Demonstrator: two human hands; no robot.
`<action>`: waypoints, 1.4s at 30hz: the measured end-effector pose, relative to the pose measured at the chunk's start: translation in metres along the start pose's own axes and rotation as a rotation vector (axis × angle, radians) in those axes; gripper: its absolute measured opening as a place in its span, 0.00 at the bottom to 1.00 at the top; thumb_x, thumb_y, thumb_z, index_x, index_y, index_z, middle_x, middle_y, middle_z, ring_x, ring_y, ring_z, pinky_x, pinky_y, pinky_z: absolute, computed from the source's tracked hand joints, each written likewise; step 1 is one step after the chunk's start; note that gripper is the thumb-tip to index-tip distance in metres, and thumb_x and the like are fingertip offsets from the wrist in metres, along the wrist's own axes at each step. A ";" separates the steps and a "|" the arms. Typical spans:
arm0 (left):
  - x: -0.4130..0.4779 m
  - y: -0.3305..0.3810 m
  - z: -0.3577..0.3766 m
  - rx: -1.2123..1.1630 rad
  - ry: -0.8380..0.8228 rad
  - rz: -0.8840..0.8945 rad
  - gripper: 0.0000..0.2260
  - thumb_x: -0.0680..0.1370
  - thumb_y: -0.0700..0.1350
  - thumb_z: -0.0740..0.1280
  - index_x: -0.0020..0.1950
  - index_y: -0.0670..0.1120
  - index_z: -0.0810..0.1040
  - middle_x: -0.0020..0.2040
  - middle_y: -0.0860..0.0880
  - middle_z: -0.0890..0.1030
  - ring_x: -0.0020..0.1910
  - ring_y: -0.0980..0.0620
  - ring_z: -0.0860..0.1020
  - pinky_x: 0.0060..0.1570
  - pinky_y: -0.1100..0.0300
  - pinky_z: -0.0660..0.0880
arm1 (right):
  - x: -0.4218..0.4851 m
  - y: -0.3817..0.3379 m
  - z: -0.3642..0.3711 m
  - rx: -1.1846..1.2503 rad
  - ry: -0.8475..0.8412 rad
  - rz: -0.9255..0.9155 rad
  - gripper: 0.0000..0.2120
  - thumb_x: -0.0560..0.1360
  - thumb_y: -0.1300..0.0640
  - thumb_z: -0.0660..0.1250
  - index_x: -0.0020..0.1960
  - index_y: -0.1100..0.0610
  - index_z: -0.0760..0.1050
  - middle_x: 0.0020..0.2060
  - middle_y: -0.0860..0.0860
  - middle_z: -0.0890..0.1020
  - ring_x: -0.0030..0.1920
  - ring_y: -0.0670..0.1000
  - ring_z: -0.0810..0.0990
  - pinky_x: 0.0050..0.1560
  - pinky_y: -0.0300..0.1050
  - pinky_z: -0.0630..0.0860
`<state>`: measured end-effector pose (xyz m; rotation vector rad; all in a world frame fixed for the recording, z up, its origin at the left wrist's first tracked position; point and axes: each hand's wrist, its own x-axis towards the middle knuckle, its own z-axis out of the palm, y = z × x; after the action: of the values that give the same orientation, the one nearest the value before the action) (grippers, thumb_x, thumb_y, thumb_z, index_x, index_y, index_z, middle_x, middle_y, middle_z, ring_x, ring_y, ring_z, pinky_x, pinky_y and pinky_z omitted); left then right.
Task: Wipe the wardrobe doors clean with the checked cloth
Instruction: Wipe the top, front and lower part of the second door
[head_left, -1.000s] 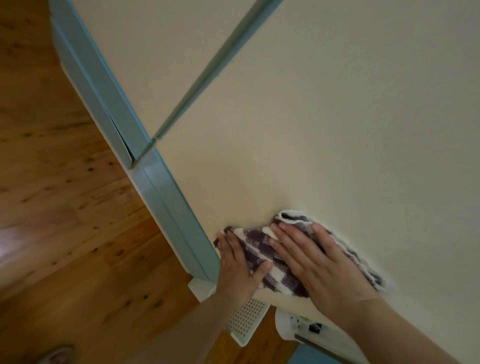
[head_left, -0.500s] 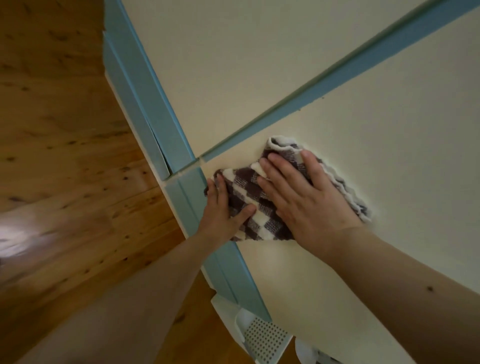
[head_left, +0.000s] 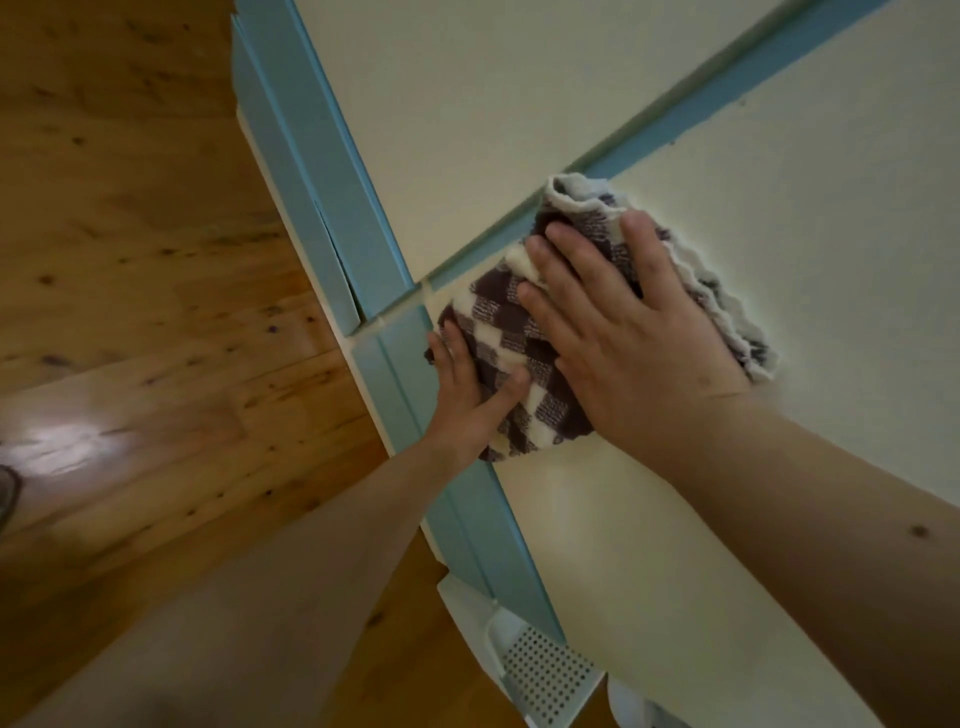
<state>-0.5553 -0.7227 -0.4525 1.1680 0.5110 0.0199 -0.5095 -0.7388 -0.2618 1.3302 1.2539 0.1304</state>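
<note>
A brown-and-cream checked cloth (head_left: 511, 340) lies flat against the cream wardrobe door (head_left: 779, 249), just below the blue strip (head_left: 675, 122) between two door panels. My right hand (head_left: 623, 332) presses on the cloth's upper part with its fingers spread. My left hand (head_left: 470, 395) holds down the cloth's lower left corner, beside the blue door edge (head_left: 400, 374). Part of the cloth is hidden under both palms.
A second cream panel (head_left: 493, 104) sits above the blue strip. Wooden floor (head_left: 130, 260) fills the left side. A white perforated plastic thing (head_left: 540, 670) stands at the wardrobe's foot. A shoe tip (head_left: 6, 493) shows at the left edge.
Both hands and the cloth have slid up the door from its lower part to the blue strip. Over the last half second they have barely shifted.
</note>
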 end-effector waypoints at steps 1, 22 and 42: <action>-0.006 -0.007 0.009 0.027 0.004 0.001 0.47 0.67 0.64 0.57 0.73 0.50 0.28 0.72 0.50 0.26 0.63 0.65 0.29 0.63 0.65 0.36 | -0.006 -0.004 0.003 0.003 -0.004 -0.005 0.32 0.79 0.46 0.38 0.72 0.63 0.30 0.72 0.64 0.33 0.71 0.65 0.32 0.56 0.66 0.21; -0.114 -0.090 0.129 0.167 -0.036 0.024 0.52 0.56 0.83 0.43 0.63 0.51 0.23 0.71 0.43 0.25 0.63 0.56 0.23 0.56 0.79 0.28 | -0.143 -0.078 0.053 0.107 -0.224 -0.163 0.34 0.79 0.48 0.38 0.66 0.70 0.22 0.55 0.72 0.20 0.53 0.71 0.19 0.47 0.68 0.17; -0.234 -0.012 0.226 0.108 -0.298 -0.220 0.64 0.48 0.84 0.38 0.68 0.42 0.23 0.69 0.42 0.24 0.64 0.53 0.24 0.64 0.59 0.30 | -0.307 -0.060 0.082 0.087 -0.041 -0.130 0.32 0.71 0.55 0.39 0.73 0.64 0.38 0.71 0.62 0.34 0.72 0.61 0.33 0.69 0.63 0.28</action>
<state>-0.6765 -0.9888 -0.3098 1.1889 0.3763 -0.3706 -0.6077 -1.0241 -0.1455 1.3146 1.3196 -0.0440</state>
